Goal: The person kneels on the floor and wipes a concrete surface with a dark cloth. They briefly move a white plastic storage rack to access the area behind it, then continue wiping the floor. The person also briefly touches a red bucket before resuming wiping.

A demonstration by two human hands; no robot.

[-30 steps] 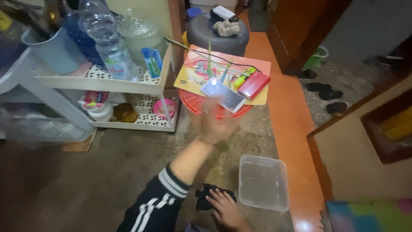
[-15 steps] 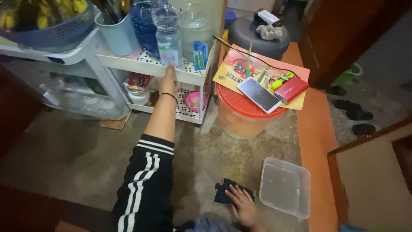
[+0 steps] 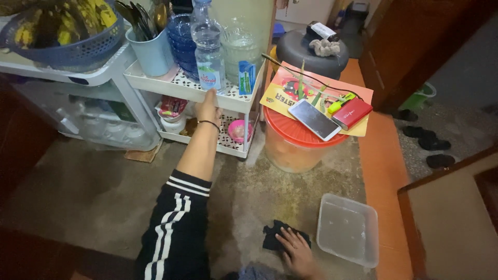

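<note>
My left hand (image 3: 207,108) reaches forward to a white plastic shelf cart. Its fingers are on the front rim of the cart's middle shelf (image 3: 166,88), just below a clear water bottle (image 3: 208,52). A thin band circles the wrist, and the sleeve is black with white stripes. Near the bottom edge my right hand (image 3: 300,252) lies flat, fingers spread, on a crumpled black cloth (image 3: 271,237) on the concrete floor. A clear rectangular plastic container (image 3: 346,229) sits on the floor just right of that hand.
An orange-lidded bucket (image 3: 290,153) right of the cart carries a phone (image 3: 314,120) and a red power bank (image 3: 353,113). The cart holds a cup of cutlery (image 3: 153,54), jars, a pink bowl (image 3: 238,130) and a basket of bananas (image 3: 57,46). Shoes (image 3: 426,145) lie at the right.
My left hand swung from in front of the bucket over to the cart and now rests on its shelf rim. The view shifted left. My right hand stayed on the cloth.
</note>
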